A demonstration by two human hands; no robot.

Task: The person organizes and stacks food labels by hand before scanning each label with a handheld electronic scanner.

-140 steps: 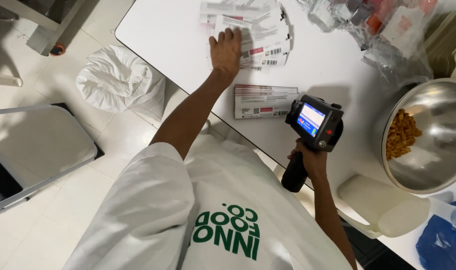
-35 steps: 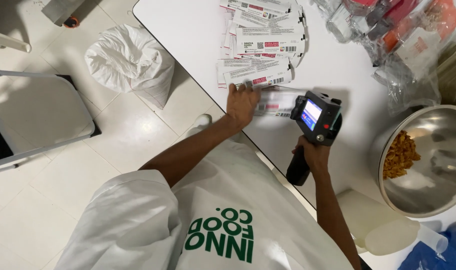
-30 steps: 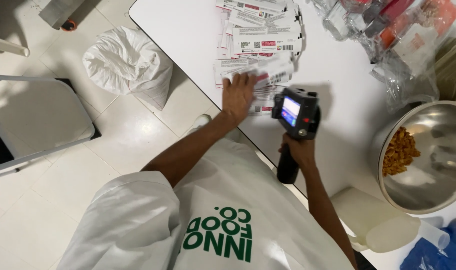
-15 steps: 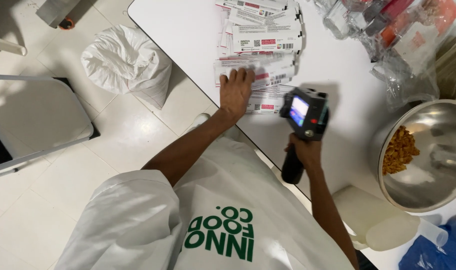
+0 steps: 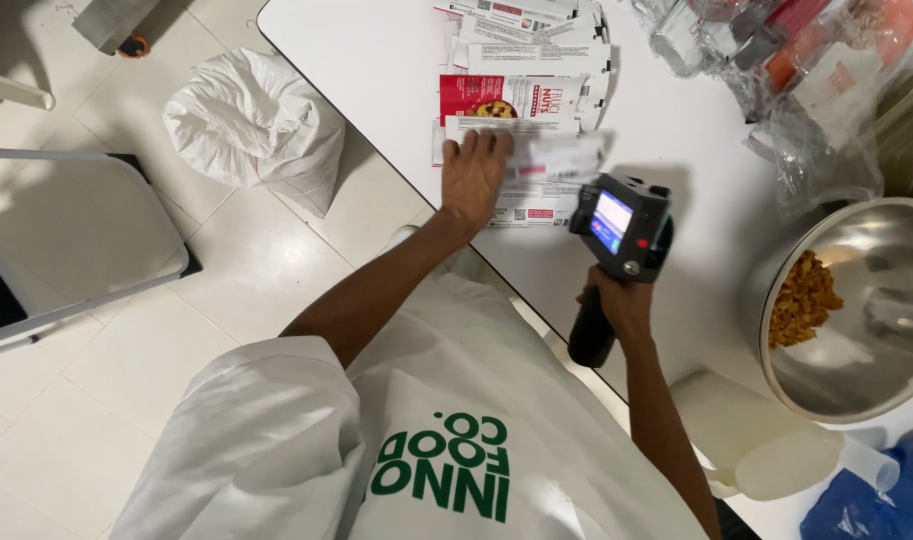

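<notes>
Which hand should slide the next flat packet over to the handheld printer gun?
Probably the left hand. It lies flat on the flat packets spread over the white table, touching them. The right hand is busy gripping the handle of the handheld printer gun.

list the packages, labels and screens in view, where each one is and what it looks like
Handheld device screen: small lit rectangle, blue and white, on the black pistol-grip unit in the right hand.
Flat pouches: white with red patches, fanned on the white table; left hand presses on them.
Red-faced pouch: rectangular, red and white with a food picture, just beyond the left hand.
Clear bags: crumpled, red and orange contents, far right of table.
</notes>
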